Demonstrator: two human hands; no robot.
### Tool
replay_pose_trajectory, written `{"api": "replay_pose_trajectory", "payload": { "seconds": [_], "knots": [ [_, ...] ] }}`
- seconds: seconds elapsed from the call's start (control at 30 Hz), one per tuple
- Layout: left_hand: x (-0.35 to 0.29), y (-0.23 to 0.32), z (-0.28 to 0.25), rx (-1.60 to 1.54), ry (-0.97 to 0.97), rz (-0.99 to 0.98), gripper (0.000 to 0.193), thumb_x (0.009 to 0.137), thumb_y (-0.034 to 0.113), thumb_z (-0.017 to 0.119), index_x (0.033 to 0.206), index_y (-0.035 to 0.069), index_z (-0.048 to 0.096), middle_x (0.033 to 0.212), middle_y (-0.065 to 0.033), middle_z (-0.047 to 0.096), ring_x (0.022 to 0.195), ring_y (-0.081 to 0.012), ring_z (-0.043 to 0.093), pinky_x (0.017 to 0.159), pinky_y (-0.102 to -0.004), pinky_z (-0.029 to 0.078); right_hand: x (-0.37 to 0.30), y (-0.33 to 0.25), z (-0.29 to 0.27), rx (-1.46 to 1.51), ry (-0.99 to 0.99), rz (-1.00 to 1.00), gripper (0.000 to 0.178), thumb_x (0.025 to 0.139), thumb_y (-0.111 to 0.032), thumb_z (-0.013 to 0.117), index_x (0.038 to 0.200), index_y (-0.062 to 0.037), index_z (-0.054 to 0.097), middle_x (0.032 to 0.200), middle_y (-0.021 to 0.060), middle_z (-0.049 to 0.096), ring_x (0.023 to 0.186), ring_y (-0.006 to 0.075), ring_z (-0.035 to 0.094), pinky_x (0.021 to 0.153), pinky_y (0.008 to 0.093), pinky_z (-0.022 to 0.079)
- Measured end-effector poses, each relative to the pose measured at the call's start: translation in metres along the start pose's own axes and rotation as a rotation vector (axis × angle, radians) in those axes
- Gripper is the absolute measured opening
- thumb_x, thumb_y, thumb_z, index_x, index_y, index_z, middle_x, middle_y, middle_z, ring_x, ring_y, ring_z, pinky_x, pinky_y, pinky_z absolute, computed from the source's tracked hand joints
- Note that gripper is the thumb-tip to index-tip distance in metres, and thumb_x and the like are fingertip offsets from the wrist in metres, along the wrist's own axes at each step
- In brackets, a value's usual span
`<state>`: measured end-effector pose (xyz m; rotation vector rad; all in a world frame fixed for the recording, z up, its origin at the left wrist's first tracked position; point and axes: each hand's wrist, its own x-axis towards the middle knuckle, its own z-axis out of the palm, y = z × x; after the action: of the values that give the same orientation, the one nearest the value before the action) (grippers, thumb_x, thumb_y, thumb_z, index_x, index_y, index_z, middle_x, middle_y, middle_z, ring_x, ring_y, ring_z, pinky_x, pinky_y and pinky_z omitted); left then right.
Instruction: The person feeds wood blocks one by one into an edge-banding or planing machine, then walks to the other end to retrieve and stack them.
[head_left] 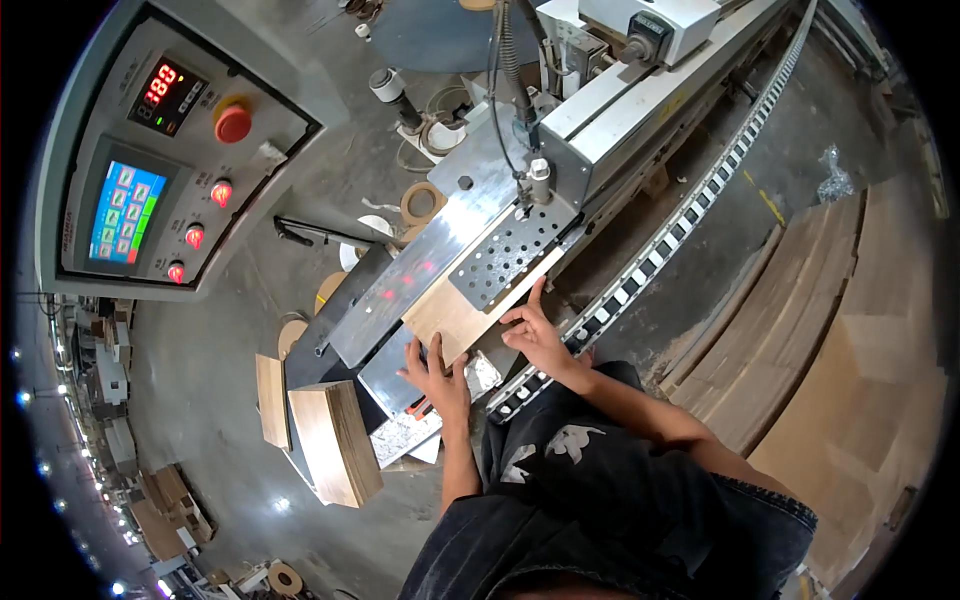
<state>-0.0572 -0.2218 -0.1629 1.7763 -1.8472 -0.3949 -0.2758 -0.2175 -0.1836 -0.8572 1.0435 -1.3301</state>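
A pale wooden board (441, 318) lies on the metal table of a long machine, its far part under a perforated metal plate (508, 256). My left hand (438, 383) is at the board's near end, fingers spread, the fingertips on or against the wood. Along the board's right edge, my right hand (541, 340) has its index finger stretched out and touching the edge. Its other fingers are partly bent and apart. Neither hand is wrapped around anything.
A control panel with a lit screen (127, 214) and a red push button (233, 123) stands at upper left. Stacked wooden boards (333, 440) sit at lower left. A black-and-white roller track (655, 262) curves past my right arm. Long planks (775, 310) lie at right.
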Motion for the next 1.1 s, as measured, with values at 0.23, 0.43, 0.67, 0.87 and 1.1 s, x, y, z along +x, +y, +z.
{"api": "replay_pose_trajectory", "payload": {
  "seconds": [0.23,0.43,0.67,0.87,1.1],
  "knots": [
    [0.018,0.039,0.042,-0.011,0.034,-0.005,0.078,0.079,0.017,0.090,0.149,0.012,0.058,0.160,-0.0155,0.046,0.156,-0.0403,0.033,0.125,-0.0719,0.002,0.023,-0.018,-0.054,-0.037,0.021,-0.008,0.030,0.094,0.010,0.066,0.123,0.0001,0.063,0.178,0.0145,-0.018,0.095,0.0113,0.072,0.086,0.0276,0.058],
    [0.021,0.056,0.059,-0.040,0.080,-0.016,0.087,0.078,0.018,0.090,0.155,0.005,0.051,0.160,-0.0166,0.048,0.155,-0.0415,0.035,0.126,-0.0700,0.003,0.029,-0.038,-0.086,-0.124,-0.014,0.081,0.059,0.093,0.012,0.065,0.148,-0.0021,0.052,0.180,0.0130,0.005,0.089,0.0108,0.069,0.086,0.0263,0.056],
    [0.034,0.079,0.090,0.089,0.153,-0.032,0.089,0.075,0.033,0.093,0.148,0.000,0.055,0.157,-0.0196,0.050,0.154,-0.0390,0.037,0.126,-0.0714,0.007,0.045,-0.048,-0.123,-0.105,0.031,0.029,0.035,0.092,0.012,0.065,0.124,-0.0028,0.064,0.179,0.0157,-0.019,0.083,0.0097,0.071,0.076,0.0277,0.057],
    [0.062,0.159,0.108,0.111,-0.121,-0.053,0.072,0.080,0.054,0.087,0.110,-0.010,0.075,0.140,-0.0337,0.061,0.146,-0.0525,0.039,0.127,-0.0676,0.010,0.037,-0.026,-0.182,-0.321,0.134,-0.111,0.037,0.100,-0.011,0.071,0.134,-0.0002,0.060,0.171,0.0233,0.030,0.118,0.0283,0.070,0.097,0.0374,0.059],
    [0.047,0.169,0.108,0.103,-0.154,-0.019,0.089,0.079,0.056,0.086,0.141,-0.002,0.060,0.136,-0.0369,0.054,0.138,-0.0545,0.041,0.122,-0.0658,0.022,-0.002,-0.058,-0.127,-1.135,0.169,-0.490,0.015,0.091,-0.010,0.069,0.106,-0.0054,0.069,0.120,0.0169,0.070,0.101,0.0371,0.068,0.090,0.0487,0.056]
  ]
}}
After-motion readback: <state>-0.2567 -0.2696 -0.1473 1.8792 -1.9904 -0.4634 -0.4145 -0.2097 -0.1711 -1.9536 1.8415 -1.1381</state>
